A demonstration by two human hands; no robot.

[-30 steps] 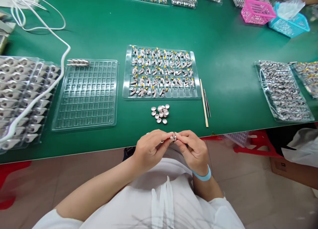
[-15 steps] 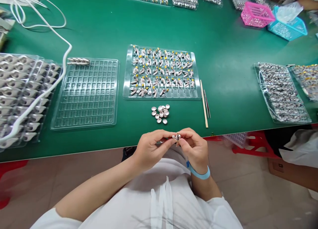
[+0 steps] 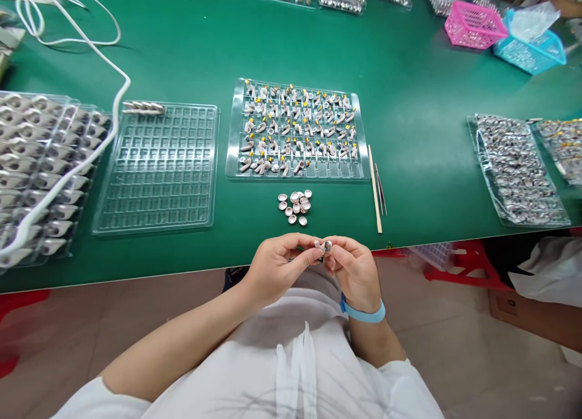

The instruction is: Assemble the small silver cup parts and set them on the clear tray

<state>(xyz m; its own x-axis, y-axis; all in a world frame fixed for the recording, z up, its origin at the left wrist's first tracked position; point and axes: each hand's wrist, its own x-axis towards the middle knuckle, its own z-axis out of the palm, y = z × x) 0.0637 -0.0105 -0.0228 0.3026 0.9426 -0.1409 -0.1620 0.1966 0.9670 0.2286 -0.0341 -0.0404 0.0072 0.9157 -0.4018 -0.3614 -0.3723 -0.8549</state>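
A small silvery-white metal part (image 3: pixel 326 246) is pinched between both hands at the table's front edge. My left hand (image 3: pixel 279 267) grips it from the left, its thumb and fingertips closed round it. From the right, my right hand (image 3: pixel 357 270), with a blue band at the wrist, pinches the same part; its round end faces up. Just beyond the hands lies a loose group of small round metal caps (image 3: pixel 295 207). Behind them a clear tray (image 3: pixel 234 128) holds rows of curved metal parts with yellow bits. Fingers hide much of the held part.
Wooden stick (image 3: pixel 375 191) and tweezers (image 3: pixel 381 191) lie right of the tray. At left are a clear compartment tray (image 3: pixel 154 182), stacked filled trays (image 3: pixel 36 158) and a white cable (image 3: pixel 119 97). Bagged parts (image 3: pixel 518 167), a pink basket (image 3: pixel 475 26) and a blue basket (image 3: pixel 530 49) stand right.
The held part has turned, so its round end now faces up. The right fingertips have shifted slightly around it, while the left hand keeps its grip. The camera view has moved slightly.
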